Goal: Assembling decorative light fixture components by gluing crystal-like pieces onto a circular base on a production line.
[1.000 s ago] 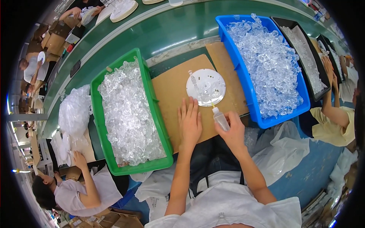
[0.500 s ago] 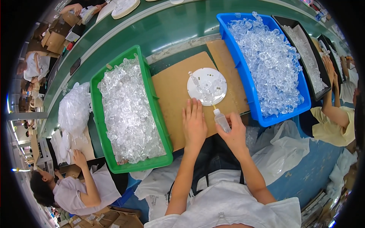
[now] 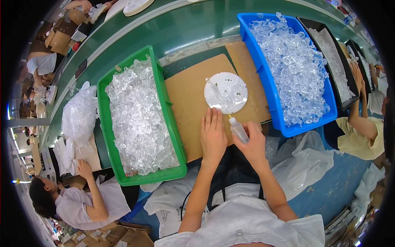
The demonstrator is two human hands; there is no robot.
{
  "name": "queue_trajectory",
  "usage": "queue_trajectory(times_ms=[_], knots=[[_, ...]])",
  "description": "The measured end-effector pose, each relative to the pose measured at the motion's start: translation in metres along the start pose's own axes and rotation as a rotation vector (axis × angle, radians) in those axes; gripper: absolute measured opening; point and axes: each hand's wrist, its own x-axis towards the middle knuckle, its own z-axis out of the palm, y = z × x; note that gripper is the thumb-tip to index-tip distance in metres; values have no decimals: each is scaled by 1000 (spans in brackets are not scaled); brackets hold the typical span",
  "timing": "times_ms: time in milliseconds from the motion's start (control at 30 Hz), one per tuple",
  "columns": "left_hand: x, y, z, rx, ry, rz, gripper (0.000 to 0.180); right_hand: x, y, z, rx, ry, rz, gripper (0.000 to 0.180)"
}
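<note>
A round white disc [image 3: 233, 82] lies on a brown cardboard sheet [image 3: 185, 94], with several clear plastic pieces [image 3: 220, 91] on it. My left hand [image 3: 214, 138] lies flat with its fingers stretched out, the fingertips at the disc's near edge. In my right hand [image 3: 253, 144] is a small translucent squeeze bottle [image 3: 239, 130], tilted so that its thin yellow nozzle points at the disc's near rim. Whether the nozzle touches the disc, I cannot tell.
Left of the cardboard stands a green bin [image 3: 168, 119] heaped with clear plastic pieces; a blue bin [image 3: 263, 78], also heaped, is on the right. Beyond it sits a black tray [image 3: 349, 101]. Co-workers sit on both sides. A bulging clear bag [image 3: 78, 115] rests at far left.
My left hand has shifted slightly right along the disc's near edge. The bottle in my right hand has moved slightly left, and the whole view has shifted a little.
</note>
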Motion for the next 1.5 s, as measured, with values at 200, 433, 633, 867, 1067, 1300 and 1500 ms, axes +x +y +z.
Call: queue_trajectory(times_ms=[200, 433, 633, 867, 1067, 1300, 1500], knots=[[0, -2, -1, -9, -10, 0, 42, 4, -2, 8, 3, 12, 0, 25], [1, -2, -1, 2, 1, 20, 44, 6, 0, 9, 13, 28, -13, 25], [1, -2, -3, 0, 20, 16, 41, -1, 3, 0, 35, -3, 32, 26], [1, -2, -2, 5, 21, 16, 41, -2, 8, -8, 48, 6, 55, 26], [1, -3, -2, 12, 18, 16, 42, 0, 7, -10, 46, 0, 54, 26], [1, -4, -2, 9, 7, 13, 42, 5, 12, -12, -9, 26, 31, 26], [0, -5, -2, 20, 12, 15, 41, 17, 14, -16, -35, 10, 6, 27]])
